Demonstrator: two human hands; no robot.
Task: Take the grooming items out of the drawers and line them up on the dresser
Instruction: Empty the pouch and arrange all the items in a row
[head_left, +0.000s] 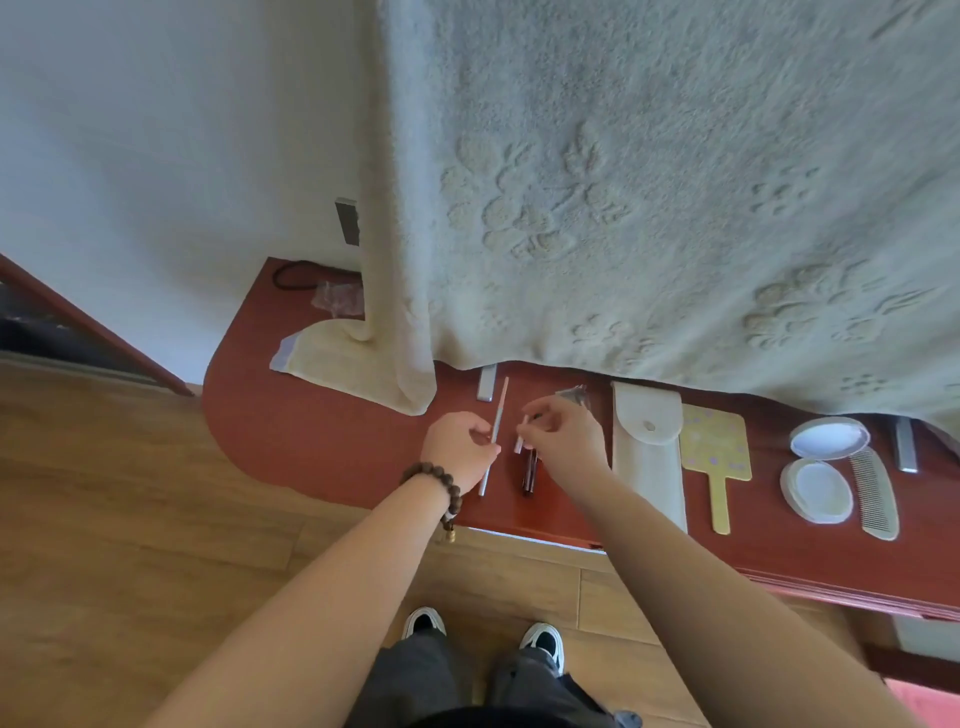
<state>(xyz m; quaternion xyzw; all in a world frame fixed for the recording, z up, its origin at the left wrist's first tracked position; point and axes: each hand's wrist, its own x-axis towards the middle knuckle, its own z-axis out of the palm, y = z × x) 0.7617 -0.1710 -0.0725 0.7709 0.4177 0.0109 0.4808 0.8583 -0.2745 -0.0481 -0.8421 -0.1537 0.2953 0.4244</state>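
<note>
The left hand (460, 447) holds a grip pinched on a long thin silver stick (496, 436), probably a file or a slim grooming tool, fingers curled round it a little below its middle. The stick's long axis runs nearly straight away from the person, its far end tipped slightly to the right, its near end pointing back toward the table's front edge. It seems to lie on or just above the red table (311, 415); contact cannot be told.

Just right of the stick, the right hand (563, 436) pinches a small pale item (519, 444) at its fingertips, too small to name. Under that hand, also right of the stick, lies a dark slim tube (529, 475), its axis roughly parallel to the stick.

Further right of the stick stands the row already laid: a white pouch (647, 447), a yellow hand mirror (716, 452), an open white compact (823, 467) and a comb (878, 493), all lengthwise front to back. Beyond the stick's far end lies a short silver piece (487, 383), by the hanging blanket (675, 182).

Judging by this, the left hand is the nearer one to square the stick parallel with the row.
</note>
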